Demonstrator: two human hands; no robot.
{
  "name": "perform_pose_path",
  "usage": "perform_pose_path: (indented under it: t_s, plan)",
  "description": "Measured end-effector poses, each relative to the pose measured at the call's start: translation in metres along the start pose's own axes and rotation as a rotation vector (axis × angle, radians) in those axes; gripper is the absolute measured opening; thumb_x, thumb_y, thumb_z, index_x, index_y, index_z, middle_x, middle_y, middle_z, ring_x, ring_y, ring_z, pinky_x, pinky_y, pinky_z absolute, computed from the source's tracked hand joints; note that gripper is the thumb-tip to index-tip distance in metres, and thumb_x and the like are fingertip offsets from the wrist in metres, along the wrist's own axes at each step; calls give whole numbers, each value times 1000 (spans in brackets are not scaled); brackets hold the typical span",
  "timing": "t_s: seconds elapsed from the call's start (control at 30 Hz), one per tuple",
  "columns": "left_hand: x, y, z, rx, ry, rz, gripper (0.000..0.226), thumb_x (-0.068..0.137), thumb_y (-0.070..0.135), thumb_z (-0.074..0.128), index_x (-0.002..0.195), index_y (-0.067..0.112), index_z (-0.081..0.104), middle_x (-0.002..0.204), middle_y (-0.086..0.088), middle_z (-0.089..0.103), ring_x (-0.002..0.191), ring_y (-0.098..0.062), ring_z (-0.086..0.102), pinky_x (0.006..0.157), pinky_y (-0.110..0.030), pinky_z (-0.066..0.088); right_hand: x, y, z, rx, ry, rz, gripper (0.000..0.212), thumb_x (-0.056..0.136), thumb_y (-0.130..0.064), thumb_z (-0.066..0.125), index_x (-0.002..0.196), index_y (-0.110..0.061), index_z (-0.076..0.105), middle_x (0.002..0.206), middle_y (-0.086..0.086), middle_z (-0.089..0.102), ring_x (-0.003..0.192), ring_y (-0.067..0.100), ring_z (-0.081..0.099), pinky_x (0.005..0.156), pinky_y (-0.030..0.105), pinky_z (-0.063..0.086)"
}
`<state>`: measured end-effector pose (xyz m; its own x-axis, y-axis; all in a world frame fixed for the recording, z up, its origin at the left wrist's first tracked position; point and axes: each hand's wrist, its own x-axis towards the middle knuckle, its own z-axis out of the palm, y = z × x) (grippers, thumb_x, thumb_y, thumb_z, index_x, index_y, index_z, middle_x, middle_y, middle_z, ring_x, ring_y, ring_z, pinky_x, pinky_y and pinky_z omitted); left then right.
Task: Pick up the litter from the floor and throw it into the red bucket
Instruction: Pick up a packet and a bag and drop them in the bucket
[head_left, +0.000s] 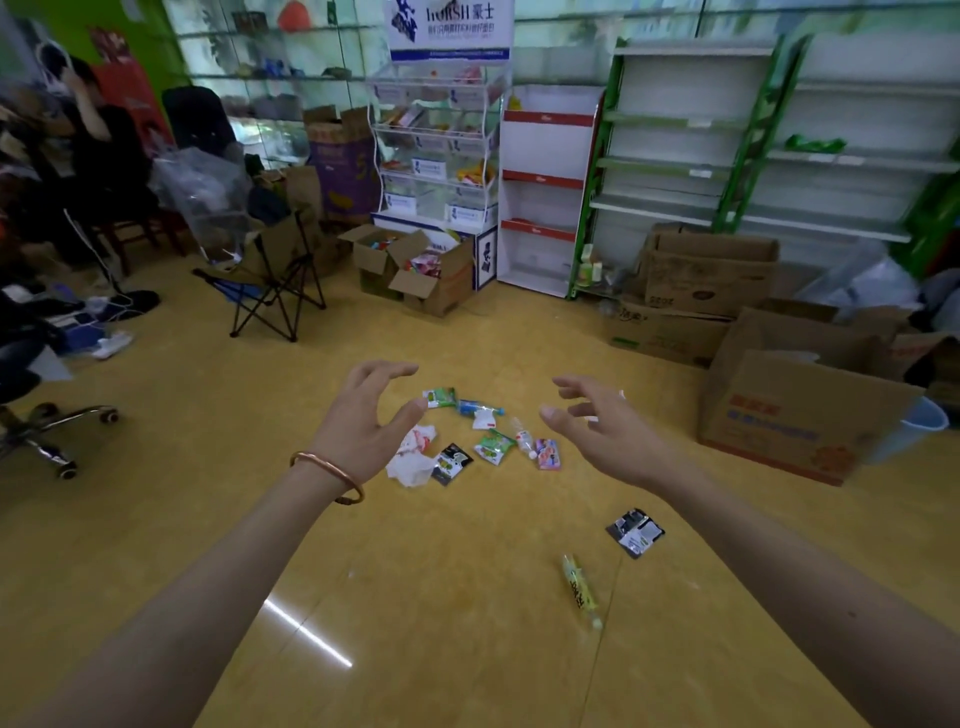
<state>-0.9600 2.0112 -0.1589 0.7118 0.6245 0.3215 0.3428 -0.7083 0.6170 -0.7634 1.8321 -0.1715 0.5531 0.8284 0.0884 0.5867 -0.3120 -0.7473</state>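
Note:
Litter lies scattered on the yellow floor: a crumpled white wrapper, a black packet, two green packets, a blue-and-white wrapper, a small bottle and a pink packet. Nearer to me lie a black-and-silver packet and a yellow stick pack. My left hand, with a copper bangle on the wrist, hovers open above the left of the pile. My right hand hovers open at its right. No red bucket is in view.
Cardboard boxes stand at the right, with a pale blue cup beside them. A folding chair, an open box of snacks and display racks stand behind. A seated person and an office chair base are at left.

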Motion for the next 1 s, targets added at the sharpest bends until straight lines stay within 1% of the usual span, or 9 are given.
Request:
perform_pose_path:
  t_s: [0.07,0.13,0.23,0.3,0.43,0.57,0.77,0.87,1.0]
  plan:
    - [24,-12,-4,-5,-5,-11,37,89,32,56,125,27,50,126,3,40,115,-9,41,94,-20,29,31,-8,4,-21,-2,-8,61,88,-58,49,140,-27,38,137,-4,46,117,11,49,89,29,46]
    - [46,-25,-8,-17,-19,6,38,89,31,56,126,26,49,126,4,39,117,-9,40,95,-19,28,63,-20,10,-37,2,-22,61,88,-57,49,140,-27,38,137,-4,46,117,11,49,91,30,45]
    - [76,-48,-20,-25,15,33,39,89,32,55,127,25,49,120,8,36,111,-5,39,95,-19,28,106,-39,25,-17,33,-59,62,88,-57,49,140,-24,39,135,-3,48,115,11,50,91,33,47]
    - [89,-62,-28,-33,39,11,38,89,32,55,126,25,49,121,7,37,108,-4,39,95,-19,29,130,-49,37,6,39,-77,62,88,-57,50,140,-24,40,134,-4,49,113,11,51,90,32,47]
    - [109,-96,-41,-35,39,-4,40,89,33,55,127,26,48,127,3,39,112,-7,41,98,-24,34,172,-66,58,31,12,-94,59,88,-56,51,138,-25,42,133,-5,50,114,10,51,91,32,47]
    - [130,-132,-52,-52,89,-69,47,89,32,55,134,28,41,130,1,39,114,-9,42,97,-26,35,218,-76,79,52,-37,-117,57,89,-55,51,138,-26,42,133,-5,50,114,9,51,88,29,45]
    - [172,-194,-57,-2,94,-148,48,89,33,55,135,28,41,134,-2,39,118,-15,45,92,-23,35,303,-80,122,81,-126,-150,59,88,-56,51,139,-26,41,135,-5,48,116,10,50,80,24,45]
    - [207,-222,-59,33,96,-187,48,90,34,54,135,29,40,135,-2,38,117,-14,45,89,-22,35,357,-82,140,102,-158,-185,59,88,-57,51,138,-28,41,135,-6,48,115,9,50,83,26,44]
    - [271,-252,-65,67,89,-202,48,90,33,54,135,28,40,134,-1,38,119,-12,43,90,-20,33,438,-87,157,120,-172,-206,58,88,-56,51,138,-27,42,134,-4,48,113,10,51,78,25,44]
